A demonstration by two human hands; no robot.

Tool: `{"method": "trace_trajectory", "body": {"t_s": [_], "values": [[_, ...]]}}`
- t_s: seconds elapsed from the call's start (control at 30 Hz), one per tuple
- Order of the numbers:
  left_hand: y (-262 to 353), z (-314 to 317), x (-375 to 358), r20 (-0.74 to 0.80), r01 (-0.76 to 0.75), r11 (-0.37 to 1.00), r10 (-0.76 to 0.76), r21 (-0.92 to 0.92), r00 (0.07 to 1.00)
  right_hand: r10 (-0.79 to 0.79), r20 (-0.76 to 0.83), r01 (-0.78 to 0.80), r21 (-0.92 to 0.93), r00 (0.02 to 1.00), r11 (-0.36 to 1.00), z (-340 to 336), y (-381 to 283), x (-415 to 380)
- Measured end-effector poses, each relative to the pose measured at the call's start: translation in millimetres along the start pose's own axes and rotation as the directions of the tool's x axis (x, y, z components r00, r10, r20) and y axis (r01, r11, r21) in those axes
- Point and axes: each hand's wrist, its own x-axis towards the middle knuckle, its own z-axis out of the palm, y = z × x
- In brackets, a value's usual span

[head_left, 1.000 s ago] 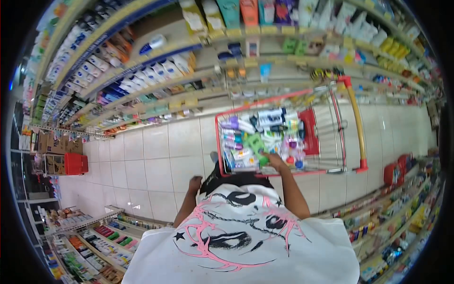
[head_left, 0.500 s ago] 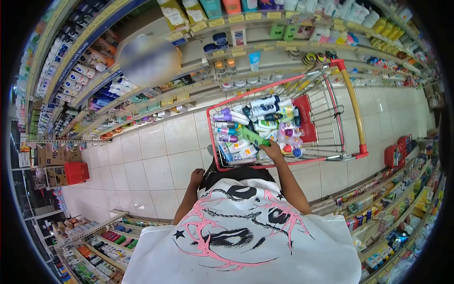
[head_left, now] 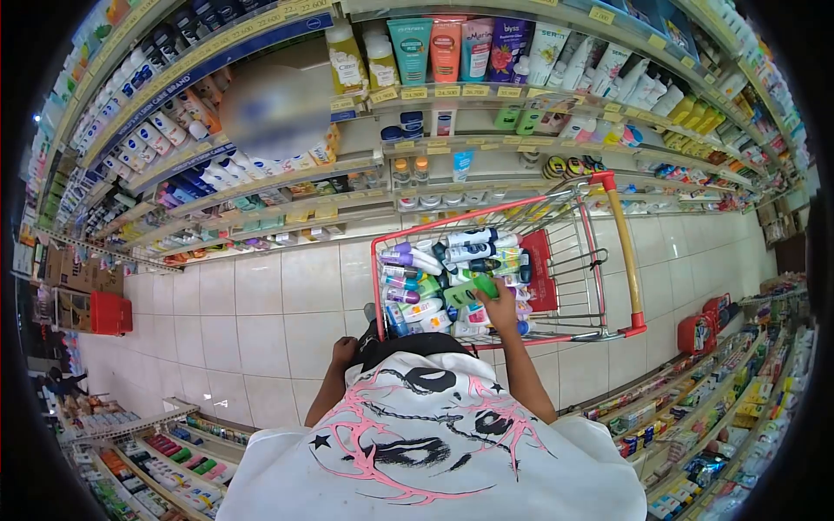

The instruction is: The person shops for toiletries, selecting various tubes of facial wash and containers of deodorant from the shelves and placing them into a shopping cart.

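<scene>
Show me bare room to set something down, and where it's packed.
Bare floor spreads between the red basket and the cart. On the facing shelf, there's a gap between the pale tube and two green bottles. The cart's front is crowded: containers surround the green bottle in the right hand.

Colourful tubes [head_left: 446, 52] stand on a shelf [head_left: 460, 96] — above pale floor tiles [head_left: 217, 291].

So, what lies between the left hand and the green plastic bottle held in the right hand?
In the head view, the stretch from left hand to green plastic bottle crosses dark trousers, the red cart rim, then white plastic bottles inside.
</scene>
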Motion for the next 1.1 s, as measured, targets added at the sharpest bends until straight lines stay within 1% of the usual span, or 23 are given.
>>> {"method": "trace_trajectory", "body": {"t_s": [0.07,0.17,0.23,0.27,0.33,0.37,0.4,0.47,0.5,0.53,0.57,0.6,0.67,0.7,0.73,0.77,0.8,0.87,0.9,0.97,1.0,1.07,1.1], "values": [[17.1,-1.3,-2.0,0.031,0.001,1.000,-0.001,0.003,1.000,-0.045,0.023,0.048,-0.135,0.999,0.990,-26.9,-41.1,21.0],[37.4,-4.9,2.7,0.138,0.029,1.000,-0.029,0.003,0.990,-0.012,-0.013,0.009,-0.198,1.000,0.980,-54.2,-68.9,55.1],[18.0,-0.4,20.8,0.164,-0.019,0.998,0.009,0.056,0.986,-0.094,-0.030,0.084,-0.241,0.995,0.967,-68.2,-78.9,73.9],[9.9,0.5,29.8,0.169,-0.011,0.998,0.001,0.055,0.986,-0.087,-0.026,0.078,-0.246,0.996,0.966,-71.9,-78.0,81.6],[5.2,-7.2,39.3,0.220,-0.061,0.992,0.035,0.112,0.975,-0.097,-0.050,0.093,-0.076,0.994,0.993,-71.2,-72.3,88.9],[3.3,-9.3,38.0,0.169,-0.027,0.998,0.016,0.059,0.985,0.046,-0.041,-0.047,-0.029,0.998,0.998,-67.6,-69.5,87.5],[9.7,-11.4,34.9,0.118,0.005,1.000,-0.005,0.002,0.993,0.063,-0.027,-0.064,-0.038,0.998,0.997,-59.6,-60.8,81.0],[21.0,-22.8,29.3,0.124,-0.007,1.000,0.008,-0.008,0.992,0.358,0.083,-0.357,-0.022,0.930,0.934,-38.7,-27.1,71.4],[17.3,-24.6,29.8,0.128,0.019,0.999,-0.015,-0.031,0.992,0.398,0.112,-0.402,0.023,0.911,0.915,-24.5,0.2,57.7],[11.8,-28.8,31.4,0.128,0.045,0.998,-0.038,-0.052,0.991,0.531,0.159,-0.535,-0.026,0.832,0.845,-10.9,10.9,42.2],[15.5,-37.8,26.1,0.140,-0.021,0.999,0.026,-0.038,0.990,0.584,0.281,-0.615,0.033,0.762,0.788,-1.1,39.2,29.5],[16.2,-43.3,23.7,0.135,0.005,0.999,0.000,-0.037,0.991,0.635,0.275,-0.673,0.064,0.722,0.737,8.2,55.8,10.6],[15.2,-56.7,22.7,0.134,0.097,0.977,-0.073,-0.189,0.988,0.740,0.365,-0.807,0.059,0.565,0.588,25.3,88.7,-24.3],[10.3,-61.5,24.9,0.133,0.110,0.978,-0.088,-0.175,0.987,0.746,0.370,-0.814,0.055,0.554,0.578,30.0,118.9,-22.7],[4.6,-66.7,27.2,0.137,0.119,0.979,-0.096,-0.169,0.986,0.747,0.318,-0.723,-0.215,0.584,0.657,30.0,155.6,-17.0],[-2.8,-73.4,29.0,0.146,0.097,0.986,-0.077,-0.134,0.986,0.737,0.271,-0.584,-0.469,0.619,0.662,31.5,174.8,-18.2],[-10.2,-78.4,33.2,0.158,0.070,0.992,-0.054,-0.102,0.986,0.720,0.268,-0.380,-0.704,0.640,0.600,29.8,150.8,-7.0],[-28.3,-87.2,46.1,0.187,0.108,0.987,-0.084,-0.120,0.979,0.504,0.069,-0.278,-0.766,0.861,0.580,39.6,103.1,-12.6],[-34.7,-91.9,48.5,0.202,0.148,0.979,-0.118,-0.143,0.972,0.510,0.063,-0.286,-0.766,0.858,0.575,50.4,97.5,-10.8],[-34.7,-101.9,51.7,0.213,0.197,0.966,-0.160,-0.168,0.964,0.316,0.089,-0.211,-0.572,0.945,0.792,76.7,82.4,1.0],[-33.3,-109.6,55.8,0.219,0.241,0.951,-0.197,-0.194,0.956,0.271,0.104,-0.184,-0.505,0.957,0.843,94.3,70.1,1.8],[-41.8,-121.7,65.6,0.226,0.234,0.963,-0.200,-0.133,0.953,0.252,0.208,-0.177,-0.320,0.945,0.931,133.1,58.1,1.5],[-43.7,-128.5,67.2,0.233,0.240,0.957,-0.199,-0.165,0.952,0.298,0.204,-0.221,-0.331,0.933,0.917,155.8,59.0,-3.4]]}}
